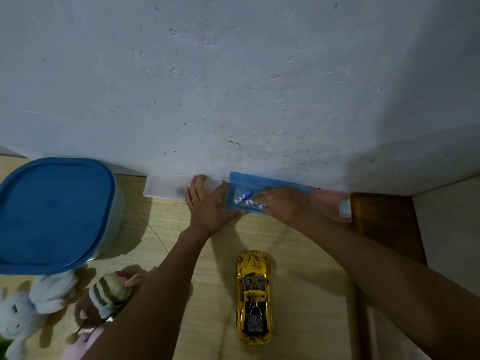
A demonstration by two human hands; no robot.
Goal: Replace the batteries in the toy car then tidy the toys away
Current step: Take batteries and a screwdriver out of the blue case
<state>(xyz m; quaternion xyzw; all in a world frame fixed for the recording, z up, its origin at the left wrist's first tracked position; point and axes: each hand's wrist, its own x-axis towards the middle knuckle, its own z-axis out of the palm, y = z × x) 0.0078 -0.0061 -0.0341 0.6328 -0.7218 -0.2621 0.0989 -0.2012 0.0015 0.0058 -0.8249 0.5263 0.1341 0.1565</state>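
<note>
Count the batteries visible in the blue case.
3. One battery lies at the far left of the blue case, a second beside it, a third under the right hand. The hand may hide more.

My left hand [207, 206] and right hand [281, 203] are bare, no rings on the fingers, and behind them both forearms are sleeveless.
</note>
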